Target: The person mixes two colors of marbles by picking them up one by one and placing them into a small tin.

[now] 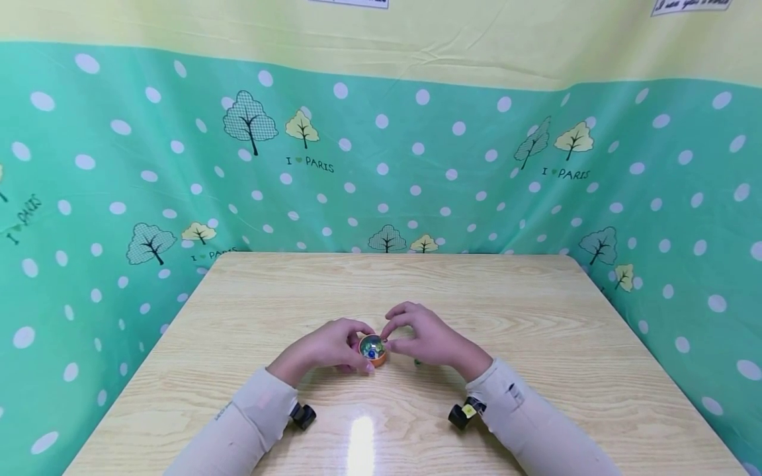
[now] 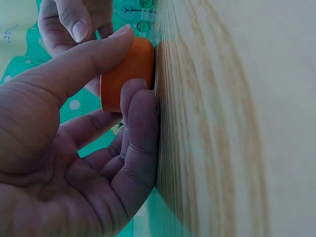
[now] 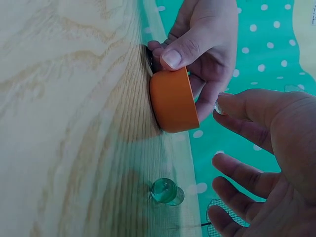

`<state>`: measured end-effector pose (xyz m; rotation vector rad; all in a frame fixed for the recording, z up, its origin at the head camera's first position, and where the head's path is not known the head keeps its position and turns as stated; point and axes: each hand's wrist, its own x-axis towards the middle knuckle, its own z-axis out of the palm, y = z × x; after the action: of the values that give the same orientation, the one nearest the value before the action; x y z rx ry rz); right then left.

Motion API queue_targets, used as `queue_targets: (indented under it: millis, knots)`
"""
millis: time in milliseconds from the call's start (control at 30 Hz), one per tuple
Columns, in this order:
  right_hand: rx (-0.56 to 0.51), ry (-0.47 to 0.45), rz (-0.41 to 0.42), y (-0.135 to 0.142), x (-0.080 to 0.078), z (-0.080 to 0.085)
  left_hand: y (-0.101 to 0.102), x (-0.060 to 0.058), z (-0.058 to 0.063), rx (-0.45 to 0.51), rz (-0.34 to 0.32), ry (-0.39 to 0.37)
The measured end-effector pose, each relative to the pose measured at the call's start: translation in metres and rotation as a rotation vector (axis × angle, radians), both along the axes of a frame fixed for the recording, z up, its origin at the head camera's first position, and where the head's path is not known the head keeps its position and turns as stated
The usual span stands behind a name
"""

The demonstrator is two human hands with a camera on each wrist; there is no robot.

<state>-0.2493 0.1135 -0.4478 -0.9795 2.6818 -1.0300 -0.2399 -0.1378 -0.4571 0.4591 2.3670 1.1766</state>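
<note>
A small round orange cup stands on the table with several marbles inside, blue and greenish ones among them. My left hand grips its side, the thumb on the near wall and the other fingers curled around it. Just beside the rim, my right hand pinches a clear marble between thumb and index finger. The other right fingers are spread and loosely bent. Below that hand, a green glass marble lies on the table with a second marble behind it.
The light wooden table reaches back to a green dotted cloth that hangs behind it and on both sides. A bright light reflection shows on the tabletop near the front. Black wrist cameras sit under both sleeves.
</note>
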Motion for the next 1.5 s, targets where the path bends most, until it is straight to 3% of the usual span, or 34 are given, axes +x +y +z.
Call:
queue_targets:
  millis: [1500]
  knots:
    - [-0.067, 0.022, 0.021, -0.0059, 0.0021, -0.0061, -0.0005, 0.0, 0.0002, -0.004, -0.02, 0.014]
